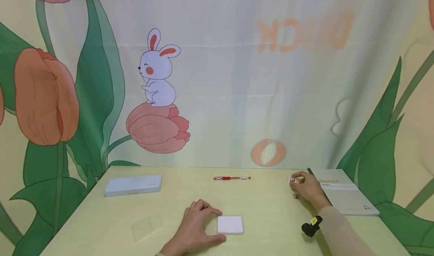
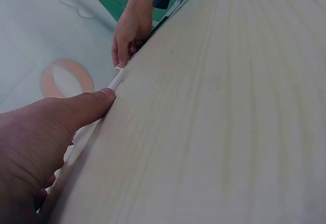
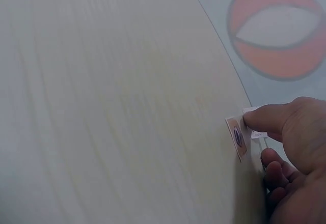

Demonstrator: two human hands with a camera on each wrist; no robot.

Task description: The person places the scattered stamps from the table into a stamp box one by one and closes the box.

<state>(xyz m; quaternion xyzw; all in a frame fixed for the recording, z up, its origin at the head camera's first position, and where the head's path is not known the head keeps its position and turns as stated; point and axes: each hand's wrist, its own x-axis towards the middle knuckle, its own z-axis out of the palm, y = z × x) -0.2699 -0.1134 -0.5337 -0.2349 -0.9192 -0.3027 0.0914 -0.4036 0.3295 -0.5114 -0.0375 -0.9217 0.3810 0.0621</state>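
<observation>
My left hand [image 1: 194,226] holds a flat white rectangular piece [image 1: 230,224] by its left end, index finger at the far edge and thumb at the near edge. In the left wrist view the thumb of that hand [image 2: 46,127] lies along a thin pale edge. At the right, my right hand [image 1: 308,188] pinches a small printed paper piece [image 1: 291,180] between thumb and fingers. Another small picture piece [image 1: 296,196] is just below it on the table. In the right wrist view a picture piece [image 3: 237,137] shows beside the right thumb.
A pale blue pencil case [image 1: 133,185] lies at the back left, a clear plastic sheet [image 1: 147,226] in front of it. The red pen [image 1: 232,178] is at the back middle. Right of my right hand lies a notebook [image 1: 346,195]. A printed curtain [image 1: 217,78] hangs behind the table.
</observation>
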